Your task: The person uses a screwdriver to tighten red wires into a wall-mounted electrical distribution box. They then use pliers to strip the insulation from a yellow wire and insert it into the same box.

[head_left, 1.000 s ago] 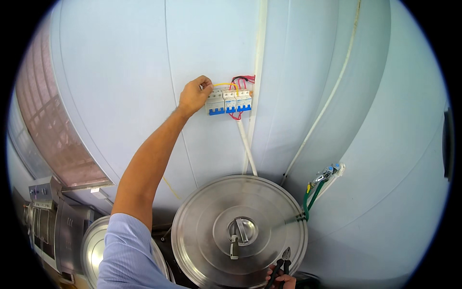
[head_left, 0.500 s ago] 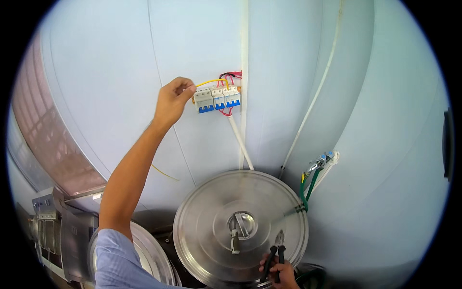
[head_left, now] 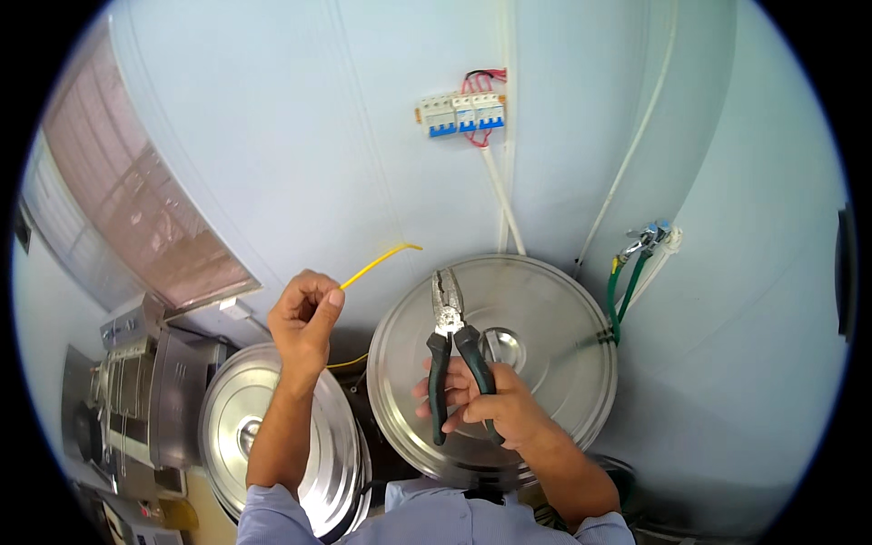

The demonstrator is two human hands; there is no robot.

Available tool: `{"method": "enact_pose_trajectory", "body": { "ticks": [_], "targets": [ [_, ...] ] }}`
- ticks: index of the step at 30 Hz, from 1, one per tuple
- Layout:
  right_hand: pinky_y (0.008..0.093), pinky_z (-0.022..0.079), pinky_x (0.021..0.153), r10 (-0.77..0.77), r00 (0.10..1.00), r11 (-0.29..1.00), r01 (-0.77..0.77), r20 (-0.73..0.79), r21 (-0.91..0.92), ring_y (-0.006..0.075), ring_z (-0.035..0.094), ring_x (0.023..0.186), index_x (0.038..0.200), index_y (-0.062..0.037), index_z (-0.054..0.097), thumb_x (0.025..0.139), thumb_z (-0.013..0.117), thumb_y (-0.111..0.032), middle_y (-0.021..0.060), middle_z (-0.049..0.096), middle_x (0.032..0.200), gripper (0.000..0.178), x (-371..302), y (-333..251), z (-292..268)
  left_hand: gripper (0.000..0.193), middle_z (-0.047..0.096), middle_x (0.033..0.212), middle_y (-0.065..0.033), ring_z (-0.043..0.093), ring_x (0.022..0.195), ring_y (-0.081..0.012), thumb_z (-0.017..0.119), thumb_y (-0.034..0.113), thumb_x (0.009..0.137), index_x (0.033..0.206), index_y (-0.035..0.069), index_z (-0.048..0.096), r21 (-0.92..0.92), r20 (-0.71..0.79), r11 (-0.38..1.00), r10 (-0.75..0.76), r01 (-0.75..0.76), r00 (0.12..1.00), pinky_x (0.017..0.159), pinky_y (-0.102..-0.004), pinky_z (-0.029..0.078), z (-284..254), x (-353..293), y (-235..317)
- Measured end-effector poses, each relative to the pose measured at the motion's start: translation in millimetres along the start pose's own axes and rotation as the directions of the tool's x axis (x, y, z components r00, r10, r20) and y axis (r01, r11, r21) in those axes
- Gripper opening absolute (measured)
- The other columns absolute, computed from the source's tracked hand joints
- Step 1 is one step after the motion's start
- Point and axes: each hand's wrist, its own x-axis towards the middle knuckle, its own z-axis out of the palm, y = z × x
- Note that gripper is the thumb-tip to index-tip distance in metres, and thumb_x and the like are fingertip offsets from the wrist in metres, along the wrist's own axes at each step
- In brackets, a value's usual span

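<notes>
My left hand [head_left: 306, 320] is closed in a pinch on a yellow wire [head_left: 371, 265], whose bent free end points up and to the right. A yellow length also shows below this hand, near the lids. My right hand [head_left: 510, 411] holds combination pliers [head_left: 449, 318] by their dark handles, jaws upward and handles spread somewhat apart. The pliers are above the large round metal lid [head_left: 568, 363], to the right of the wire and apart from it. On the wall beyond, a row of circuit breakers [head_left: 463, 116] with blue switches has red wires [head_left: 481, 84] above and below.
Another metal lid [head_left: 227, 400] lies to the left, beside steel kitchen equipment [head_left: 177, 400]. A white conduit [head_left: 502, 200] runs down from the breakers. At the right, a tap [head_left: 647, 238] with green hoses [head_left: 613, 300] is fixed to the wall.
My left hand has come down from the breakers with the yellow wire, whose end is now away from them. My right hand has raised the pliers toward it. The view has shifted downward.
</notes>
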Motion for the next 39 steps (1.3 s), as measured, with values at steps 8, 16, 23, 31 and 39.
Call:
{"method": "enact_pose_trajectory", "body": {
  "ticks": [8, 16, 23, 31, 39],
  "targets": [
    [0.0321, 0.056, 0.075, 0.157, 0.970, 0.985, -0.141, 0.186, -0.097, 0.0252, 0.067, 0.106, 0.134, 0.0042, 0.051, 0.073, 0.054, 0.003, 0.0175, 0.064, 0.123, 0.061, -1, 18, 19, 0.008, 0.057, 0.083, -0.0024, 0.048, 0.072, -0.0085, 0.069, 0.002, 0.088, 0.090, 0.002, 0.061, -0.001, -0.069, 0.999, 0.038, -0.038, 0.997, 0.065, -0.0225, 0.038, -53, -74, 25],
    [0.0310, 0.051, 0.073, 0.222, 0.933, 0.967, -0.175, 0.282, -0.185, 0.0184, 0.064, 0.089, 0.134, 0.0049, 0.051, 0.073, 0.052, 0.005, 0.0112, 0.065, 0.103, 0.061, -2, 37, 30, 0.013, 0.058, 0.082, -0.0055, 0.050, 0.072, -0.0118, 0.071, 0.009, 0.086, 0.088, 0.000, 0.062, -0.007, -0.135, 1.000, -0.005, 0.004, 0.991, 0.066, -0.0255, 0.039, -74, -133, 33],
    [0.0286, 0.049, 0.073, 0.290, 0.903, 0.916, -0.166, 0.316, -0.365, 0.0141, 0.061, 0.076, 0.134, 0.0049, 0.053, 0.073, 0.050, 0.003, 0.0073, 0.064, 0.092, 0.061, -3, 46, 34, 0.032, 0.064, 0.076, -0.0110, 0.046, 0.058, -0.0107, 0.064, 0.026, 0.096, 0.092, -0.006, 0.067, -0.154, 0.119, 0.881, -0.433, 0.447, 0.894, 0.054, -0.0260, 0.037, -82, -173, 59],
    [0.0286, 0.051, 0.076, 0.313, 0.897, 0.893, -0.166, 0.312, -0.417, 0.0148, 0.064, 0.081, 0.125, 0.0057, 0.056, 0.073, 0.052, 0.002, 0.0099, 0.068, 0.097, 0.053, -5, 49, 35, 0.022, 0.073, 0.092, -0.0071, 0.060, 0.081, -0.0093, 0.068, 0.021, 0.096, 0.094, -0.001, 0.073, -0.153, -0.058, 0.824, -0.558, 0.545, 0.828, 0.076, -0.0244, 0.048, -72, -196, 59],
    [0.0295, 0.053, 0.068, 0.411, 0.847, 0.859, -0.238, 0.336, -0.454, 0.0204, 0.069, 0.093, 0.117, 0.0043, 0.059, 0.073, 0.052, 0.004, 0.0150, 0.068, 0.107, 0.045, -5, 52, 25, 0.028, 0.050, 0.063, 0.0030, 0.038, 0.057, -0.0054, 0.070, 0.025, 0.094, 0.090, -0.002, 0.071, -0.271, -0.104, 0.804, -0.571, 0.529, 0.814, 0.054, -0.0230, 0.028, -61, -193, 54]
  ]
}}
